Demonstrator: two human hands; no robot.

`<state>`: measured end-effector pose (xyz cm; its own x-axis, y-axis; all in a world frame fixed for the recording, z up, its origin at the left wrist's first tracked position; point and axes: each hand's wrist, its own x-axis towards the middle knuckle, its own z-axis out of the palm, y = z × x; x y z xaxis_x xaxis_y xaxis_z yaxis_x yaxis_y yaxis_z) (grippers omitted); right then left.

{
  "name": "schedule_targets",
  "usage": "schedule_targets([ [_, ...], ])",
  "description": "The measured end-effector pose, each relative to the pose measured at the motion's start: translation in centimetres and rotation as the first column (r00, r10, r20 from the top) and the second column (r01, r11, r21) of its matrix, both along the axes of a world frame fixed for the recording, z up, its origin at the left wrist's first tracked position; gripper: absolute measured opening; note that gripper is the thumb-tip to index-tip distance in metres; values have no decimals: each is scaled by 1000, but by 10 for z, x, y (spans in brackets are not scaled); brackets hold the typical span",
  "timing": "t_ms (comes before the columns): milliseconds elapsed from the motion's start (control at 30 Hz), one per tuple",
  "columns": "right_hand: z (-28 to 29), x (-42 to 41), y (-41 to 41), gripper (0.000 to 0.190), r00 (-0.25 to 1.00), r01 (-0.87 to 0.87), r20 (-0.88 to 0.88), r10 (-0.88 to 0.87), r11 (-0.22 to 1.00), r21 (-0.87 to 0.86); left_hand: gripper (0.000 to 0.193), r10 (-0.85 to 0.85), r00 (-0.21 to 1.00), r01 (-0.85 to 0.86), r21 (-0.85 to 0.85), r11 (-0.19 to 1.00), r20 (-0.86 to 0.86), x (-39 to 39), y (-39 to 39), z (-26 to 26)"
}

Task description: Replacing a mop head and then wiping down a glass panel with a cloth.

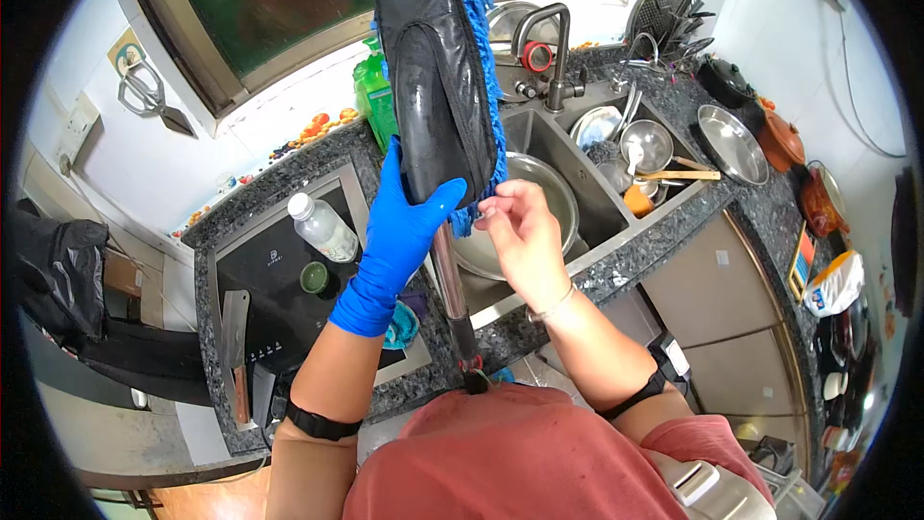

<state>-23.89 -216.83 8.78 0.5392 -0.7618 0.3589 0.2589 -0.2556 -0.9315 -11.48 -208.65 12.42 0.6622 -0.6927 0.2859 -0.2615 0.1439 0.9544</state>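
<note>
My left hand [404, 224], in a blue rubber glove, grips the lower end of a mop head's black backing [433, 101]. The mop head is raised in front of me, its blue fringe [482, 36] hanging along the right side. From beneath it, the metal mop handle [451, 289] runs down toward my body. My bare right hand [523, 235] pinches at the fringe's lower right edge with thumb and fingers; the exact bit between the fingertips is too small to make out. Behind the mop, a large metal basin [559, 191] sits in the left sink bowl, partly hidden.
On the left are an induction cooktop [271, 296], a plastic bottle [323, 227], a green cup [315, 277] and a cleaver [236, 328]. Dishes and a saucepan [644, 144] fill the right sink bowl. A faucet [557, 65] rises behind. Pots and a steel pan [733, 144] line the right counter.
</note>
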Motion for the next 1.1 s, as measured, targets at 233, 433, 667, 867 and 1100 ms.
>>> schedule_targets([
  [233, -3, 11, -6, 13, 976, -15, -215, -15, 991, -137, 82, -37, 997, 40, 34, 999, -67, 3, 2, -2],
  [433, -9, 12, -8, 17, 985, -143, -83, 151, 985, 96, 71, -73, 990, 78, 38, 996, -118, 1, 7, 0],
  [667, -20, 27, -4, 11, 970, 137, -181, -164, 978, -156, 70, -42, 998, 46, 79, 996, -50, 0, 5, 5],
  [867, -31, 35, 1, 12, 978, 149, -156, -138, 987, 58, 76, 72, 996, -78, 105, 991, 57, -10, 1, 0],
  [1100, -39, 35, 5, 18, 996, -42, -61, 65, 946, 322, 67, 19, 999, -22, 136, 990, 27, 11, 2, -11],
])
